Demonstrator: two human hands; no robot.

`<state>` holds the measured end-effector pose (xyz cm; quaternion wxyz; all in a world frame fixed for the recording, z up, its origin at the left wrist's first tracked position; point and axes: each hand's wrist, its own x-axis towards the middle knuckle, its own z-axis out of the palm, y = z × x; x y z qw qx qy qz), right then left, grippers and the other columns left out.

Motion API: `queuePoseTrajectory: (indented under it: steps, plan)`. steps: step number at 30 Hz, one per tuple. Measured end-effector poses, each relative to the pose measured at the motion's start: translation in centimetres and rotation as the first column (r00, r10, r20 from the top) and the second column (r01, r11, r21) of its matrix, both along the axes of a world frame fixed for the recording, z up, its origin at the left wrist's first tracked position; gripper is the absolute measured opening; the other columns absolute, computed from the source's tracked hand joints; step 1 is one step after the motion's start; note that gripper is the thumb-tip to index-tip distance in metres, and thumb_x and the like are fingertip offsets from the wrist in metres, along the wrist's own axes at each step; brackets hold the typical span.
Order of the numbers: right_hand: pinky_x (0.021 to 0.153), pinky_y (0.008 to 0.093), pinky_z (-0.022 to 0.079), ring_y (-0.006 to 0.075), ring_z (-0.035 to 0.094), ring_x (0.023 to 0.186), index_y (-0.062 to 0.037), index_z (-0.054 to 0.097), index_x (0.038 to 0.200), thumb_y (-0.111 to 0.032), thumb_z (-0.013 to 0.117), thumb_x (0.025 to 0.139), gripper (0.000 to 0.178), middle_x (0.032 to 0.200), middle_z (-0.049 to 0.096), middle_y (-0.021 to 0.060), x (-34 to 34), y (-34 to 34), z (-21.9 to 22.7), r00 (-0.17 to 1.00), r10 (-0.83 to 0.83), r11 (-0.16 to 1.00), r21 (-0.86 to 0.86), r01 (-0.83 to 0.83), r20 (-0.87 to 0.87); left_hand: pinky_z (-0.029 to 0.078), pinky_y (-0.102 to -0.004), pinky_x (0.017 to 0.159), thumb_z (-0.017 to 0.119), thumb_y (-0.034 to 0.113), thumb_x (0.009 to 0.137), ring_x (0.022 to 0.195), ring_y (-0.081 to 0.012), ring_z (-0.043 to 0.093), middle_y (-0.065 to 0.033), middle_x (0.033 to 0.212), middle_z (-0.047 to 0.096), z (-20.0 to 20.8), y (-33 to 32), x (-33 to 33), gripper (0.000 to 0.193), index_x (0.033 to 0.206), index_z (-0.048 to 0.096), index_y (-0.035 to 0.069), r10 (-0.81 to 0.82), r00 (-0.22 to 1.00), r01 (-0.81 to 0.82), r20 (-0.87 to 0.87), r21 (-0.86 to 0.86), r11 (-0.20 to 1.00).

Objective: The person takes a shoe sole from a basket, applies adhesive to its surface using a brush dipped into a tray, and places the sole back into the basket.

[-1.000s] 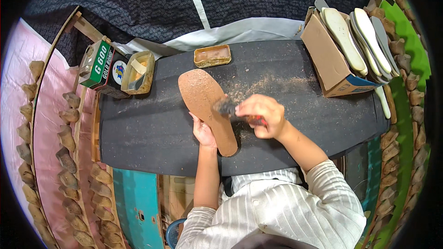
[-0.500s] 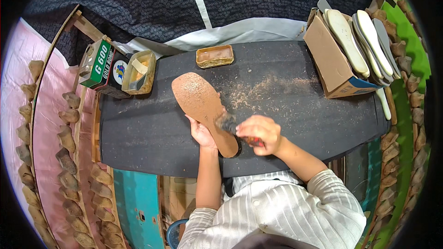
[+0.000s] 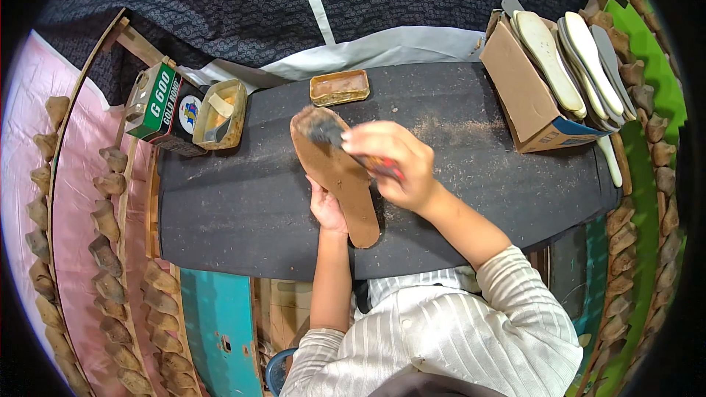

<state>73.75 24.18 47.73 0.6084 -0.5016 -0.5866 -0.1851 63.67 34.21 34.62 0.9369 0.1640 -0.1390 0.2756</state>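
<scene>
My left hand [image 3: 327, 207] grips a brown shoe sole [image 3: 340, 184] from beneath at its narrow middle, thumb along the edge. The sole is held above the dark table with its wide toe end away from me. In my right hand [image 3: 397, 158] is a brush [image 3: 321, 131] with a dark head and a black and red handle. Its head lies over the toe end and is smeared by motion, so the bristles are hard to make out. Fingers wrap round the handle, and part of the toe is covered by the brush.
Crumbs lie on the dark table cloth [image 3: 471, 198]. At the back stands a shallow yellowish tray [image 3: 340, 98]; a tub [image 3: 232, 132] with a scraper sits by a green can [image 3: 158, 114] at left. A cardboard box [image 3: 515, 81] of soles stands right. Racks of shoe lasts [image 3: 110, 250] flank me.
My right hand has moved the brush up and left, from the sole's narrow middle to its toe end. The sole has turned and tilted in my left hand, which keeps its grip.
</scene>
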Motion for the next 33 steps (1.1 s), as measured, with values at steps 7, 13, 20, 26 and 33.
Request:
queuePoseTrajectory:
  steps: [7, 13, 20, 26, 33]
  plan:
    - [0.069, 0.0351, 0.051, 0.0288, 0.063, 0.080, -0.0015, 0.061, 0.091, 0.004, 0.062, 0.059, 0.032, 0.089, 0.064, 0.0136, -1.2, 1.3, -3.7, 0.991, 0.108, 0.991, -0.086, -0.101, 0.081, 0.041, -0.0393, 0.094, 0.026, 0.047, 0.095, 0.111, -0.0250, 0.050, -0.0116, 0.129, 0.046, 0.0, 0.5, 0.0, 0.054, 0.133, 0.037, 0.010, 0.235, 0.881, -0.228, -0.410, 0.065, 0.971]
    - [0.068, 0.0356, 0.052, 0.0276, 0.063, 0.077, -0.0019, 0.062, 0.088, 0.003, 0.063, 0.060, 0.029, 0.089, 0.062, 0.0122, -3.5, -3.2, -6.5, 0.977, 0.199, 0.964, -0.192, -0.182, 0.073, 0.049, -0.0395, 0.074, 0.023, 0.055, 0.092, 0.088, -0.0290, 0.058, -0.0211, 0.120, 0.050, 1.6, 0.8, 0.2, 0.066, 0.131, 0.036, 0.004, 0.213, 0.917, -0.172, -0.336, 0.148, 0.974]
    - [0.066, 0.0335, 0.052, 0.0274, 0.063, 0.077, -0.0020, 0.061, 0.089, 0.008, 0.055, 0.051, 0.040, 0.089, 0.063, 0.0126, -3.0, -6.2, -6.5, 0.977, 0.194, 0.946, -0.247, -0.209, -0.085, 0.048, -0.0395, 0.076, 0.023, 0.053, 0.093, 0.089, -0.0291, 0.058, -0.0195, 0.120, 0.051, 1.6, 0.2, 0.6, 0.064, 0.130, 0.038, 0.003, 0.226, 0.911, -0.176, -0.344, 0.170, 0.970]
    - [0.077, 0.0333, 0.051, 0.0277, 0.064, 0.085, 0.0001, 0.063, 0.089, 0.014, 0.046, 0.052, 0.044, 0.091, 0.066, 0.0145, -0.8, -3.3, -2.5, 0.994, -0.009, 0.993, -0.114, -0.003, -0.111, 0.044, -0.0375, 0.089, 0.027, 0.046, 0.095, 0.106, -0.0243, 0.054, -0.0095, 0.120, 0.053, 0.3, -0.9, 0.5, 0.054, 0.128, 0.043, 0.007, 0.157, 0.928, -0.124, -0.339, 0.119, 0.985]
    - [0.072, 0.0329, 0.051, 0.0280, 0.064, 0.084, -0.0027, 0.062, 0.093, 0.009, 0.060, 0.057, 0.038, 0.092, 0.064, 0.0146, -0.1, -0.5, -3.6, 0.999, 0.022, 0.994, -0.107, -0.019, 0.024, 0.038, -0.0373, 0.097, 0.028, 0.043, 0.096, 0.114, -0.0241, 0.048, -0.0114, 0.125, 0.049, -0.3, -0.4, 0.5, 0.050, 0.129, 0.040, 0.008, -0.014, 0.990, 0.021, -0.138, 0.055, 0.998]
